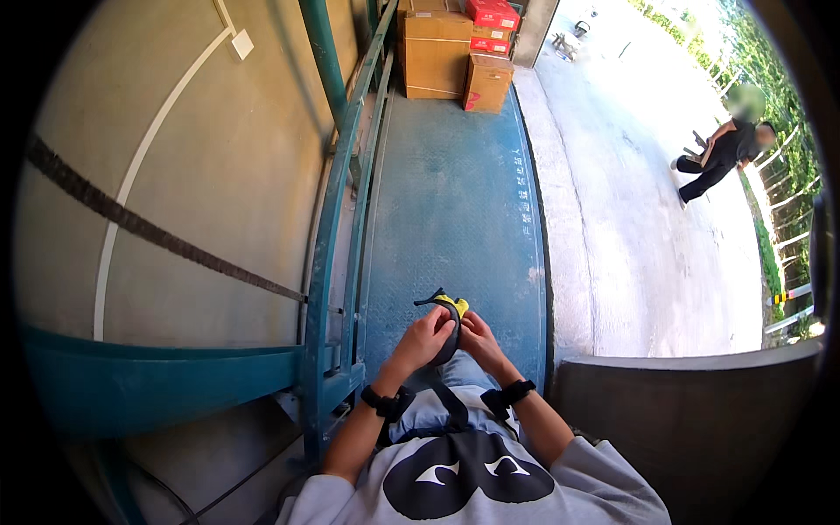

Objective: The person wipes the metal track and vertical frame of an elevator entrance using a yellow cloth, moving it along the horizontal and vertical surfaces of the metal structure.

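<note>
Left hand (426, 336) and right hand (479, 338) both pinch the black-yellow item (448, 349) above the near end of the platform (451, 192), between its long edges, presumably to steady something limp. Boxes (437, 57) stand at the far end, likely stacked to save floor. Fingers (444, 330) mask the item's middle, so its kind is uncertain; contact with the leg (465, 373) below: cannot tell.

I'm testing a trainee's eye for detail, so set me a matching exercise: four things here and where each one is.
Things
1. Dark-and-yellow item
2. Cardboard boxes
3. Black bands
4. Person in dark clothes

Places
A. At the far end of the blue floor
B. Outside, at the right
C. In the left hand and right hand
D. Around the wrists

Pairs: 1-C; 2-A; 3-D; 4-B
</note>
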A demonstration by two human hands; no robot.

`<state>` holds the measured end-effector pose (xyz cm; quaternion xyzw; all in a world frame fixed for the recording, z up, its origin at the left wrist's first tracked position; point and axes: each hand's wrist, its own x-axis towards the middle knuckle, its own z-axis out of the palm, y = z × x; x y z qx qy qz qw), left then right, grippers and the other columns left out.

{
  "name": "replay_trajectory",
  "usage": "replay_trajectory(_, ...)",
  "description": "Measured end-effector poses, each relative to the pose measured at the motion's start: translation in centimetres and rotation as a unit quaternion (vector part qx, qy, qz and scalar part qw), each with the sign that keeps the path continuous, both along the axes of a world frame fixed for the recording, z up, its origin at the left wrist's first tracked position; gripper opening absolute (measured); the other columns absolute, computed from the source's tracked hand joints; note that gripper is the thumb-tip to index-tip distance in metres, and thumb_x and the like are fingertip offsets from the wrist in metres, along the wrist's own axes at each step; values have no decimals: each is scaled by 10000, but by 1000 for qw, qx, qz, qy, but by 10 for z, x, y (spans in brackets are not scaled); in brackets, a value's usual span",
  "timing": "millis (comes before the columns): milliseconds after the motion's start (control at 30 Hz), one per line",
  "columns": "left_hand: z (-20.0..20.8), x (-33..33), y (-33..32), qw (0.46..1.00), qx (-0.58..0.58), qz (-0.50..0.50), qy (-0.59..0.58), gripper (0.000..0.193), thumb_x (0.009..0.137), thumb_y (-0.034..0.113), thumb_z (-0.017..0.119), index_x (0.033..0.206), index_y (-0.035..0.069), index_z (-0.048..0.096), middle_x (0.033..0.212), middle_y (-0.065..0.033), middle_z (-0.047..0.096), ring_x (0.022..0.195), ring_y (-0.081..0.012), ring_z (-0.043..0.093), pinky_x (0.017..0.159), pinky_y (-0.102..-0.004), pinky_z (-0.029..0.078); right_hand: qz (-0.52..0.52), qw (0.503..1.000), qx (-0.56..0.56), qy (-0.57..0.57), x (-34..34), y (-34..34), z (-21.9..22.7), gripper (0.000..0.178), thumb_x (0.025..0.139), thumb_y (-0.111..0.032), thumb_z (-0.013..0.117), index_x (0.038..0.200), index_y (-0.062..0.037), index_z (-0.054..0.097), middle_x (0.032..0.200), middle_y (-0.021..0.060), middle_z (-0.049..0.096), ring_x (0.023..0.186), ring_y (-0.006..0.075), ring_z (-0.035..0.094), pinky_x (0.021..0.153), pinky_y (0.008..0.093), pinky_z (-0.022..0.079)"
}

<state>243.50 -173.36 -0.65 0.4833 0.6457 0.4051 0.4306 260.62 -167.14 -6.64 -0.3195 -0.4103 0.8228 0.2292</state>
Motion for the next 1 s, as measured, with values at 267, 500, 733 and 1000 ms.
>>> replay_trajectory(267, -14, -43, 185, 998, 12, 60, 2, 193, 934, 176, 590, 1014, 5, 553, 920, -197, 661, 856, -368, 658, 717, -401, 513, 100, 984, 61, -132, -45, 217, 13, 262, 947, -318, 595, 1011, -79, 509, 875, 3, 544, 698, 85, 541, 576, 244, 459)
replay_trajectory(500, -13, -113, 354, 997, 39, 21, 70, 171, 915, 138, 605, 1003, -4, 572, 855, -175, 669, 774, -306, 671, 684, -364, 517, 98, 994, -19, -35, -117, 367, -21, 397, 957, -442, 573, 960, -47, 614, 818, -42, 577, 683, 63, 511, 590, 218, 422)
replay_trajectory(733, -13, -202, 533, 985, 36, -129, 107, 197, 884, 239, 616, 936, 49, 607, 868, -149, 683, 828, -356, 660, 704, -436, 514, 83, 989, -120, -14, -180, 516, -17, 288, 952, -89, 541, 1223, 5, 565, 1121, 58, 654, 1011, 160, 637, 901, 297, 507)
replay_trajectory(1000, -19, -312, 657, 981, 58, -101, 154, 181, 821, 231, 637, 860, 58, 608, 844, -134, 675, 800, -345, 661, 704, -436, 523, 38, 855, 457, -244, -292, 663, -54, 327, 837, -108, 669, 1146, -31, 596, 1120, 126, 636, 1084, 267, 585, 899, 399, 466)
